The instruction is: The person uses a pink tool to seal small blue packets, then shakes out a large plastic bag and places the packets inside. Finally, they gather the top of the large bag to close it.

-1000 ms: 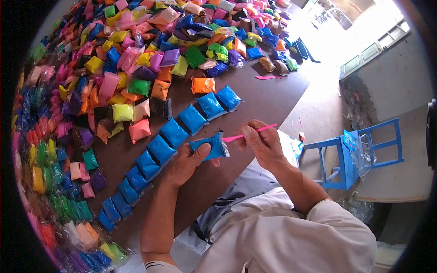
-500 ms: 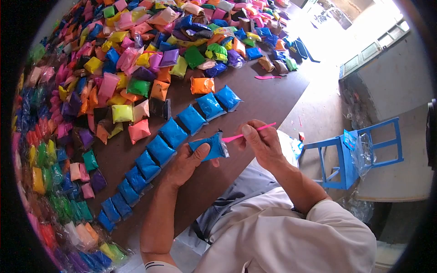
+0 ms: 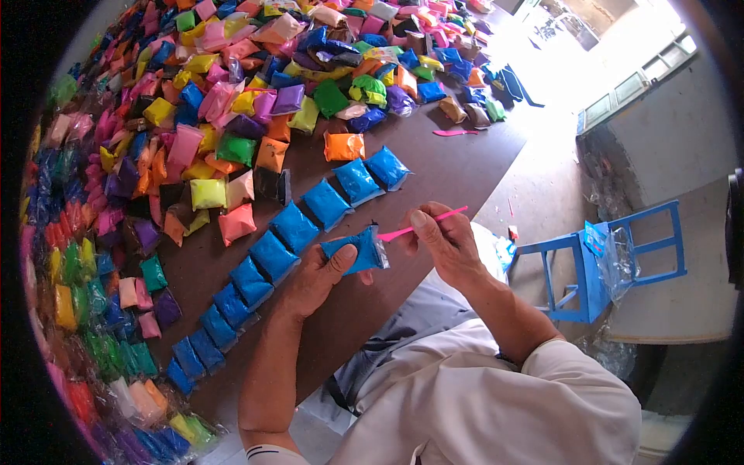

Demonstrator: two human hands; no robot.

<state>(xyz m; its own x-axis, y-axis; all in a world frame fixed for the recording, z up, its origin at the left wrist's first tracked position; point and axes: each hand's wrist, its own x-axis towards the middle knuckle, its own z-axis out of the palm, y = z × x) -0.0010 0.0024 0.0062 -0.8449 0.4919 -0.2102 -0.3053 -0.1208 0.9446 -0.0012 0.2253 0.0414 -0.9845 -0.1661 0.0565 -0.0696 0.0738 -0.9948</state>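
The person's left hand [image 3: 319, 277] pinches a small, pillow-shaped blue plastic packet [image 3: 353, 253] above the dark brown tabletop [image 3: 341, 316], its clear end turned toward the other hand. The right hand [image 3: 442, 239] grips a thin, bright pink plastic tool [image 3: 434, 219] between thumb and fingers, its tip at that clear end. Beside the hands, similar blue packets [image 3: 272, 255] lie in a slanting row, near a large heap of multicoloured packets [image 3: 234, 106].
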